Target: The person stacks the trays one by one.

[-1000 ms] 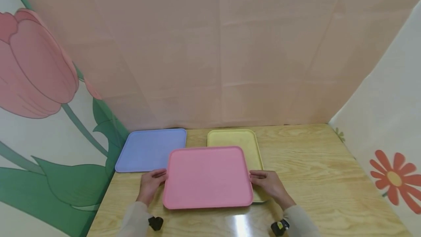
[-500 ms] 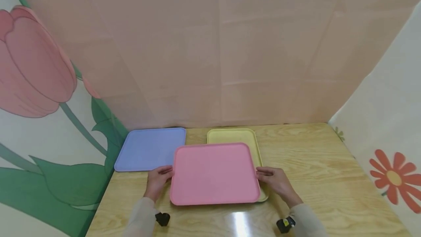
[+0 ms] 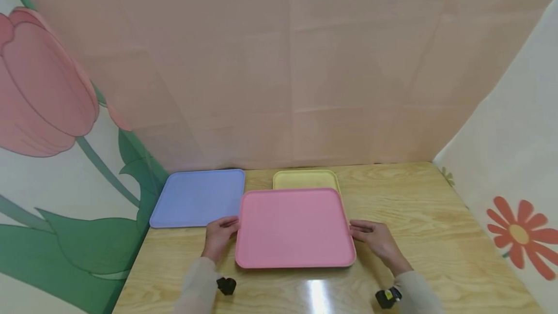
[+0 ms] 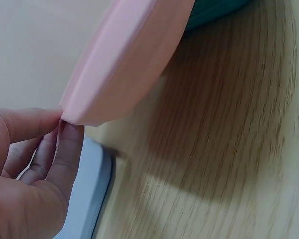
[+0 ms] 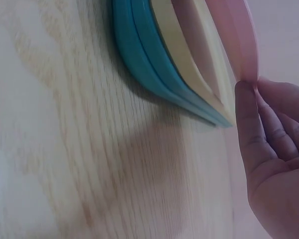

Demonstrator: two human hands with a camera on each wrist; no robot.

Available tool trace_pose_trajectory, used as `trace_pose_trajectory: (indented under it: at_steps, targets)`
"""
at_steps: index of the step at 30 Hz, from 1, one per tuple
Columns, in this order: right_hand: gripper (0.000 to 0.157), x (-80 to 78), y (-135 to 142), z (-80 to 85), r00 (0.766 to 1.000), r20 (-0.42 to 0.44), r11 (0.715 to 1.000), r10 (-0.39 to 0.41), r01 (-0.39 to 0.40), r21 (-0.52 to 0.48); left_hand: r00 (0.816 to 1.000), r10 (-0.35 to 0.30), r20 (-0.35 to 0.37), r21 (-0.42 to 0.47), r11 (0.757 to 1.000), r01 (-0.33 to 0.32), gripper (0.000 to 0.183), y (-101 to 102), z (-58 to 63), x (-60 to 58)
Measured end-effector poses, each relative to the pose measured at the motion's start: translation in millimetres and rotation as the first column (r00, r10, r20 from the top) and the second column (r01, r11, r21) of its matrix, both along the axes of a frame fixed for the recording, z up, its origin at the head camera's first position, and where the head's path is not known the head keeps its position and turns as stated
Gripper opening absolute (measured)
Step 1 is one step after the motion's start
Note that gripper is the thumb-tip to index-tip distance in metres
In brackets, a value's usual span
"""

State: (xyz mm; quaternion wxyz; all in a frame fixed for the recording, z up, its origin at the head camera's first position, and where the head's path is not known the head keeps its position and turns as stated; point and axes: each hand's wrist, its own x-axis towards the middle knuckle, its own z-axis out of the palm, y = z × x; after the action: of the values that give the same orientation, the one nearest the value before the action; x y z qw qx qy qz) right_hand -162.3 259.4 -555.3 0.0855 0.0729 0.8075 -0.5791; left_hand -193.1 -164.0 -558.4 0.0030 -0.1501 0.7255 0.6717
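Note:
Both hands hold a pink tray (image 3: 296, 229) level by its two short sides. My left hand (image 3: 221, 237) pinches the left rim between thumb and fingers; the left wrist view shows the pink tray (image 4: 124, 59) raised off the wood. On the other side my right hand (image 3: 378, 242) pinches the right rim. Below the pink tray lies a yellow tray (image 3: 305, 179), only its far end showing in the head view. In the right wrist view the yellow tray (image 5: 182, 45) sits on top of teal trays (image 5: 149, 74), with a gap under the pink one.
A blue tray (image 3: 198, 200) lies at the back left of the wooden table (image 3: 418, 212). A pinkish-brown sheet (image 3: 287, 71) hangs behind the table. Printed panels stand at both sides, with a tulip (image 3: 48, 81) on the left and a red flower (image 3: 519, 234) on the right.
Both hands have carried the pink tray to the right and slightly away from me. It now covers most of the yellow tray. The blue tray stays put.

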Motion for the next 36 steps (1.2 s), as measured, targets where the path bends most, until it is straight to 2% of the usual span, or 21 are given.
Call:
trace_pose_trajectory:
  at_steps: [7,13,20,25,36]
  targets:
    - [0.048,1.4,10,0.5,1.0,0.003,1.0,-0.008,0.008,0.022,1.0,-0.005,0.02,-0.012,1.0,0.006,0.028,10,0.1,-2.2]
    - [0.05,0.2,20,-1.6,1.0,0.024,0.999,-0.006,0.005,0.043,1.0,-0.012,0.019,0.027,1.0,0.011,0.03,19,1.2,-3.5]
    - [0.048,0.6,25,-4.6,0.999,0.02,0.999,-0.029,0.029,0.018,1.0,-0.013,0.01,0.046,0.999,0.013,0.03,27,-4.1,-6.8]
    - [0.048,0.5,27,-6.2,0.999,0.015,0.999,-0.039,0.039,0.008,1.0,-0.016,-0.002,0.056,0.998,0.016,0.03,31,-3.0,-10.9]
    - [0.047,-1.1,30,-11.1,0.998,0.007,0.998,-0.057,0.057,-0.033,1.0,0.007,0.027,0.035,0.999,-0.008,0.027,35,-5.7,-15.0]
